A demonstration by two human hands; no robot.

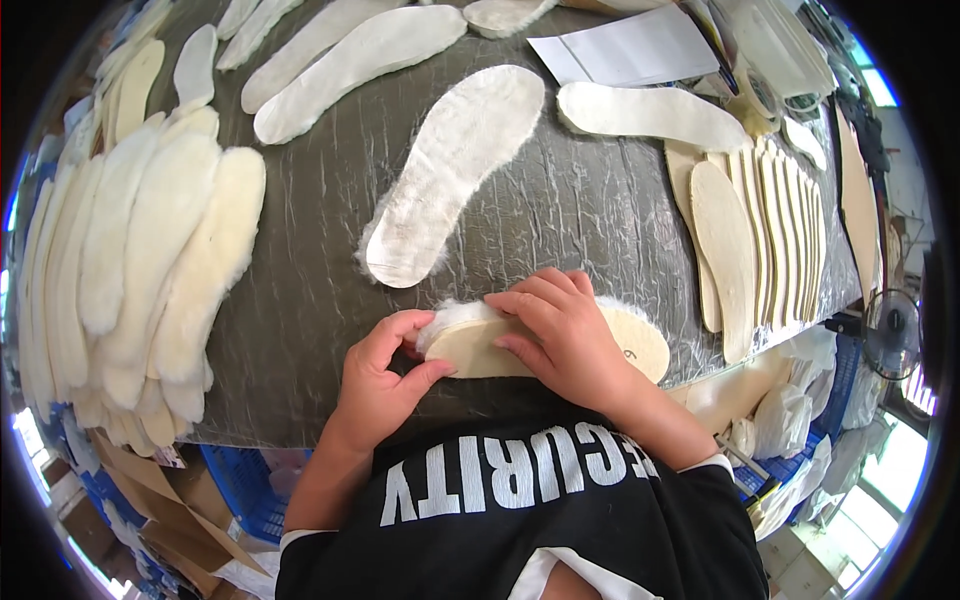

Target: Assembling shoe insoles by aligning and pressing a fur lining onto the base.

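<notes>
A tan insole (640, 345) with white fleece around its edge lies near the table's front edge. My left hand (385, 375) pinches its left end between thumb and fingers. My right hand (560, 330) lies flat on top of it, pressing it down. Just beyond my hands a white fleece insole (455, 170) rests alone on the wrinkled grey table cover (590, 210).
A thick overlapping stack of fleece insoles (150, 260) fills the left side. A fanned row of tan insoles (770, 230) lies at the right. More fleece insoles (350, 55) and white paper (625, 45) sit at the back. A fan (890, 330) stands right.
</notes>
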